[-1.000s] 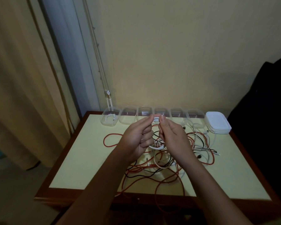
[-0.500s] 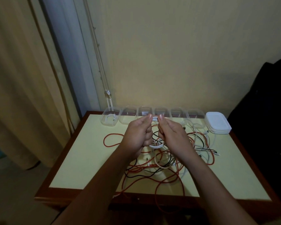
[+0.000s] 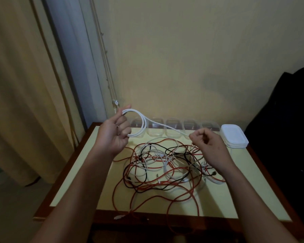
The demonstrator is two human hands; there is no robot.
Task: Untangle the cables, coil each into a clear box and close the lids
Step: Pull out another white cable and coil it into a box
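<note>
The left hand (image 3: 115, 135) grips a thin white cable (image 3: 144, 121), doubled into a raised loop. The cable runs taut to the right hand (image 3: 207, 144), which pinches it. Below, red, black and white cables lie in a tangle (image 3: 165, 165) on the bench (image 3: 88, 172). Clear boxes (image 3: 173, 128) line the far edge, with stacked white lids (image 3: 233, 137) beside them.

Pale yellow surface (image 3: 81, 181) with a brown wooden rim is standing in front of me. A tangle of red, black and white cables (image 3: 165, 165) is lying across its middle, with red loops hanging over the front edge. A row of clear boxes (image 3: 173, 130) is lining the back edge, and a stack of white lids (image 3: 233, 137) is sitting at its right end.
</note>
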